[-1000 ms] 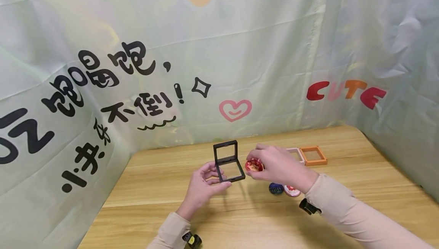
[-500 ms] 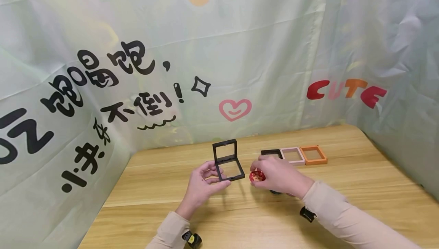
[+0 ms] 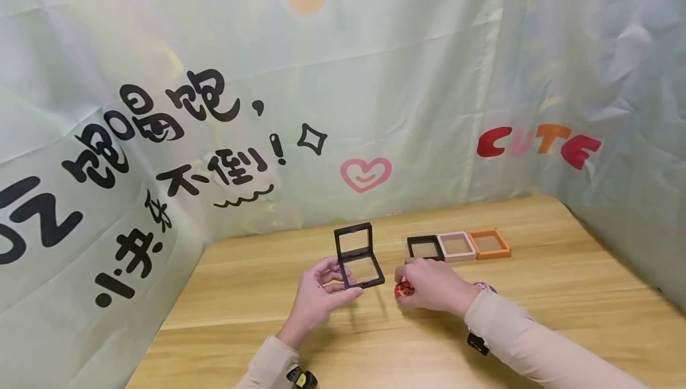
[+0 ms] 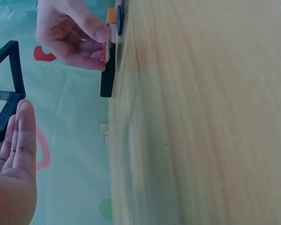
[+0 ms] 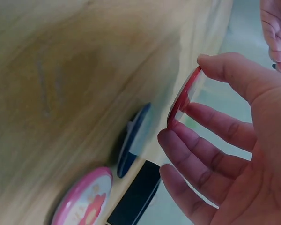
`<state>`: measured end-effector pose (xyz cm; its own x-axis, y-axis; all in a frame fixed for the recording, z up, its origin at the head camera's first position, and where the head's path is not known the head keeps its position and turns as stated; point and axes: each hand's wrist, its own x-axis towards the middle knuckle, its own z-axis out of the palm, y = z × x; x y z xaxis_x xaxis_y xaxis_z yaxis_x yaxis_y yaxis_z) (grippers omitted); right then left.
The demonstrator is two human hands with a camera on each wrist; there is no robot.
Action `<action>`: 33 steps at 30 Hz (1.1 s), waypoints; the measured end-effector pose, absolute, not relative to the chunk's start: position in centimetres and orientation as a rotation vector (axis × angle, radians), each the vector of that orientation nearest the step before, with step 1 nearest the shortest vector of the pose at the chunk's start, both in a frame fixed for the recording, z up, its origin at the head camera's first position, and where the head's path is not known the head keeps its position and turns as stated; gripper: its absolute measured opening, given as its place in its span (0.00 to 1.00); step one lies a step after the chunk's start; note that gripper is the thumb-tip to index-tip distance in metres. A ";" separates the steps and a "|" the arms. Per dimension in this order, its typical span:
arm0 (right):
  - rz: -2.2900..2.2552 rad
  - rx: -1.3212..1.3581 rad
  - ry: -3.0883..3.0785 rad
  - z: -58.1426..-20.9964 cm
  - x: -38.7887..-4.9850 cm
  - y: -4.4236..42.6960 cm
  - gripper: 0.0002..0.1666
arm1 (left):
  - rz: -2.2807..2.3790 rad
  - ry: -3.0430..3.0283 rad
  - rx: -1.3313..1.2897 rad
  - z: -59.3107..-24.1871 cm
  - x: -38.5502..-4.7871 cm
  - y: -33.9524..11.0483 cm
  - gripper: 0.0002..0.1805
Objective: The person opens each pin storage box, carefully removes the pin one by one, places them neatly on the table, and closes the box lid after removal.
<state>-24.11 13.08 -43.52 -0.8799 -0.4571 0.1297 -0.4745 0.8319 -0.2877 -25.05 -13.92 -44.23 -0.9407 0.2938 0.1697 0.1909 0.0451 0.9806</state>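
My left hand (image 3: 318, 296) holds a black hinged display frame (image 3: 356, 254) above the table by its lower half, the upper half standing up at an angle. In the head view, my right hand (image 3: 436, 285) pinches a round red button badge (image 3: 404, 289) by its edges, to the right of that frame. The right wrist view shows the thumb and fingertips on the badge's rim, with the badge (image 5: 183, 99) tilted. Close below it are a dark blue badge (image 5: 133, 140) and a pink-rimmed badge (image 5: 84, 199), both hidden behind my right hand in the head view.
A black frame (image 3: 423, 238), a pink frame (image 3: 461, 257) and an orange frame (image 3: 495, 254) lie side by side toward the table's back right. Another badge (image 3: 485, 287) shows partly behind my right sleeve. Printed cloth hangs behind the wooden table (image 3: 257, 293).
My right hand has moved down and nearer with the red badge, away from the held frame. The black frame on the table has come into view. My left hand stays almost still.
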 end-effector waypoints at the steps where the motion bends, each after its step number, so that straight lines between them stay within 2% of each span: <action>1: 0.481 0.747 -2.955 -43.6 -24.1 13.0 0.18 | 2.053 2.215 0.519 -44.3 -25.0 -13.9 0.33; 12: 0.427 0.791 -2.912 -44.2 -24.2 12.6 0.13 | 2.035 2.220 0.527 -44.4 -24.9 -14.0 0.32; 23: 0.358 0.787 -2.876 -44.2 -24.0 12.9 0.14 | 2.038 2.216 0.538 -44.2 -24.7 -13.5 0.32; 29: 0.432 0.745 -2.888 -42.5 -24.4 13.8 0.19 | 2.019 2.221 0.551 -44.2 -24.7 -13.4 0.33; 33: 0.581 0.681 -2.881 -40.3 -24.9 14.6 0.17 | 2.013 2.222 0.560 -44.1 -24.7 -13.4 0.33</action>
